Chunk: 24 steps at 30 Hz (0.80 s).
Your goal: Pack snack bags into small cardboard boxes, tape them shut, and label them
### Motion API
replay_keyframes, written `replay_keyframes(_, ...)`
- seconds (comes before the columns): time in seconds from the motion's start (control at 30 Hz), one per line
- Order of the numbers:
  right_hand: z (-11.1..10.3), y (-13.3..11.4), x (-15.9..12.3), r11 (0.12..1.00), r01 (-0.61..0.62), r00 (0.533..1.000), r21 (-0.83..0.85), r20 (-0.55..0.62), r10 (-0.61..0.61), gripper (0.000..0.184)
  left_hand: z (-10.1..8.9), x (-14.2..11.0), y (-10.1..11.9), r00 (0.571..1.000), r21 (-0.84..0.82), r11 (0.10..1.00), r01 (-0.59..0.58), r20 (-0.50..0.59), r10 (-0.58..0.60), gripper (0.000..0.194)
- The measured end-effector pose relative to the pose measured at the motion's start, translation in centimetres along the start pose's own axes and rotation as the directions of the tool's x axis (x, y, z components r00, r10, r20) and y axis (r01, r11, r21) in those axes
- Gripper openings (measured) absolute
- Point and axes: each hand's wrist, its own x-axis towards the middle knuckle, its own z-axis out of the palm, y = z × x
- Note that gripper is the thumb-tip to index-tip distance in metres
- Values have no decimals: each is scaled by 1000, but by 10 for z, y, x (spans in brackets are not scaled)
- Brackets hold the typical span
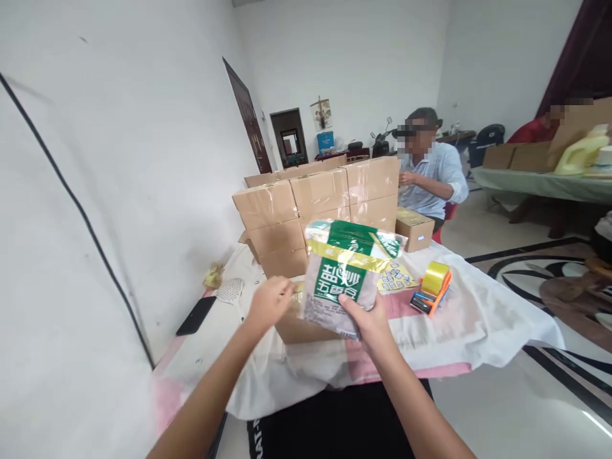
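Observation:
My right hand (370, 319) grips a green, white and yellow printed plastic pouch (342, 274) by its lower right part, thumb across the front. The pouch is tilted, and its clear top edge points away from me. Just left of it, my left hand (271, 303) has its fingers curled together; whether anything is between them is hidden. Under the pouch and beside the left hand lies a cardboard box (306, 331) with shiny tape on top, partly covered by the pouch.
Stacked taped cartons (277, 217) stand behind. An orange tape dispenser (433, 288), a sheet of stickers (396, 277) and a small carton (415, 229) are on the right. A fly swatter (232, 292) and black phone-like slab (196, 315) lie left. A person (428, 169) sits beyond.

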Motion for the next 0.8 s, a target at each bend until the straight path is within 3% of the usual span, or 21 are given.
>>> replay_keyframes(0.07, -11, 1, 18, 999, 43, 997, -25, -58, -44, 55, 31, -20, -5, 993, 41, 999, -22, 117, 17, 15)
replay_keyframes(0.13, -17, 1, 32, 996, 72, 996, -49, -56, -75, 53, 48, -33, -7, 987, 86, 996, -13, 162, -1, 17)
replay_keyframes(0.3, -10, -2, 52, 976, 125, 991, -178, -29, -132, 48, 52, -39, -13, 968, 238, 971, -5, 246, -56, 33)
replay_keyframes(0.37, -4, -2, 58, 971, 115, 993, -211, -11, -120, 48, 49, -42, -15, 984, 285, 957, -52, 177, 0, 44)
replay_keyframes(0.43, 0, 0, 65, 979, 103, 994, -175, -5, -106, 48, 49, -51, -15, 994, 357, 928, -107, 42, 98, 44)
replay_keyframes(0.57, -1, 1, 80, 985, 154, 988, -81, -8, -155, 48, 54, -78, -9, 957, 470, 867, -165, -137, 257, 7)
replay_keyframes(0.67, -3, -7, 86, 958, 225, 974, -177, 67, -217, 45, 62, -98, -1, 950, 470, 864, -182, -142, 277, 18)
replay_keyframes(0.8, 3, -21, 81, 918, 283, 955, -278, 175, -242, 39, 64, -111, 10, 975, 409, 900, -147, -92, 201, 18)
